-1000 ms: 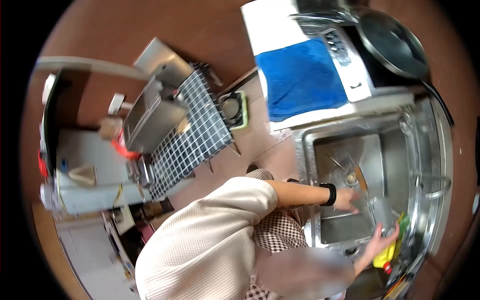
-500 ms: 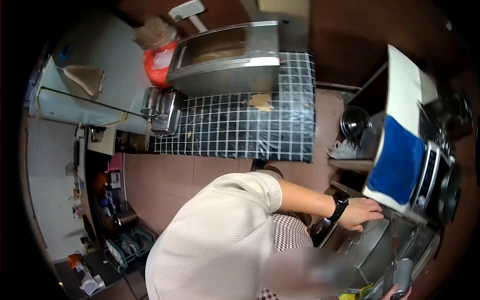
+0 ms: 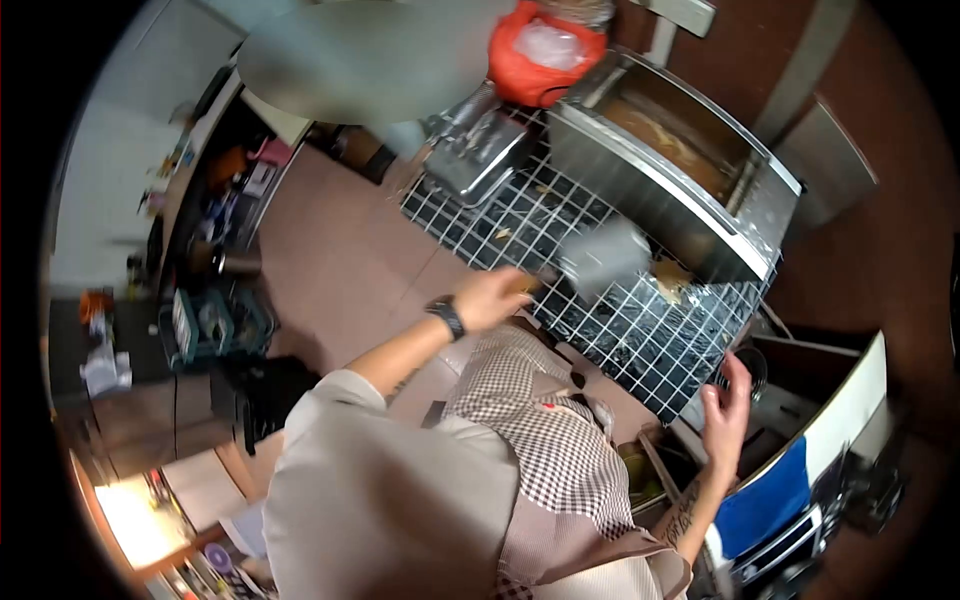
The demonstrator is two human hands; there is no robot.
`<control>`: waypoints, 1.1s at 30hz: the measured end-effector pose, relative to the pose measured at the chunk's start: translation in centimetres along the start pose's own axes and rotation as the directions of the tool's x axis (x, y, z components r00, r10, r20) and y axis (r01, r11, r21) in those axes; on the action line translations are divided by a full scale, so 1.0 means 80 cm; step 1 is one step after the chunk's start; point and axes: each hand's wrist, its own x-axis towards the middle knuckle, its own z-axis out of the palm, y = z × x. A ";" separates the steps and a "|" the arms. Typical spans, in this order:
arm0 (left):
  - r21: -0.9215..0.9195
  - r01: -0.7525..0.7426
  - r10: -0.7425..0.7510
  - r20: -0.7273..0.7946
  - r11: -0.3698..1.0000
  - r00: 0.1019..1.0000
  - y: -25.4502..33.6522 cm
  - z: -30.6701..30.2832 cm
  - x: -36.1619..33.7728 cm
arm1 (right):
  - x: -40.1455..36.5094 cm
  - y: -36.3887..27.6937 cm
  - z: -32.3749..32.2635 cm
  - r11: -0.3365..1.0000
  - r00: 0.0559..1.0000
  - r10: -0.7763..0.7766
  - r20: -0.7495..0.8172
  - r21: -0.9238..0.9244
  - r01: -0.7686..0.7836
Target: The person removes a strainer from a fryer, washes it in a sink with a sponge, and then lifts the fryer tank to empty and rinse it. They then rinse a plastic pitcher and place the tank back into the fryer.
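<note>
Over the tiled counter's (image 3: 640,340) near edge, the left hand (image 3: 490,298) clenches a broad knife (image 3: 603,258), which may clip the steel tray (image 3: 668,195); the right hand (image 3: 727,412) is spread, empty.

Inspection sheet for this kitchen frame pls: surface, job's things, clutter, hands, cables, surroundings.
Surface: tiled counter, dark tiles with pale grout; scraps lie on it.
Job's things: cleaver, blurred, blade over the counter.
Clutter: steel bin, small steel pans and red bag at the counter's far side.
Hands: left hand shut on the cleaver's handle, watch on the wrist; right hand open, fingers spread, by the counter's edge, contact unclear.
Cables: nothing seen.
Surroundings: floor, brown; crate on it; blue cloth at lower right.
</note>
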 end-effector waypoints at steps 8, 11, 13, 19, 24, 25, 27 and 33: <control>-0.564 0.536 -0.728 -0.182 0.628 0.661 -0.204 -0.106 -0.063 | 0.032 -0.032 0.097 0.967 0.955 -0.004 0.296 -0.243 0.080; -0.663 0.356 -0.622 -0.212 0.658 0.754 -0.239 -0.147 -0.015 | 0.049 -0.041 0.121 0.949 0.955 0.035 0.294 -0.309 0.061; -0.696 0.339 -0.597 -0.160 0.633 0.786 -0.268 -0.174 0.021 | 0.056 -0.063 0.131 0.918 0.955 0.089 0.282 -0.395 0.031; -0.640 0.354 -0.528 -0.096 0.682 0.844 -0.329 -0.242 0.128 | 0.089 -0.128 0.184 0.888 0.935 0.202 0.293 -0.457 -0.049; -0.009 0.230 -0.213 -0.409 0.973 0.887 -0.320 -0.260 0.178 | 0.090 -0.106 0.217 0.874 0.934 0.219 0.283 -0.483 -0.059; 0.117 0.207 -0.137 -0.436 0.971 0.890 -0.311 -0.260 0.188 | 0.088 -0.105 0.220 0.858 0.928 0.242 0.284 -0.509 -0.068; 0.183 0.183 -0.072 -0.489 0.966 0.869 -0.295 -0.260 0.196 | 0.083 -0.093 0.222 0.829 0.906 0.329 0.265 -0.541 -0.143; 0.361 0.027 0.244 -0.681 0.932 0.691 -0.224 -0.266 0.203 | 0.053 -0.046 0.216 0.782 0.861 0.494 0.122 -0.495 -0.378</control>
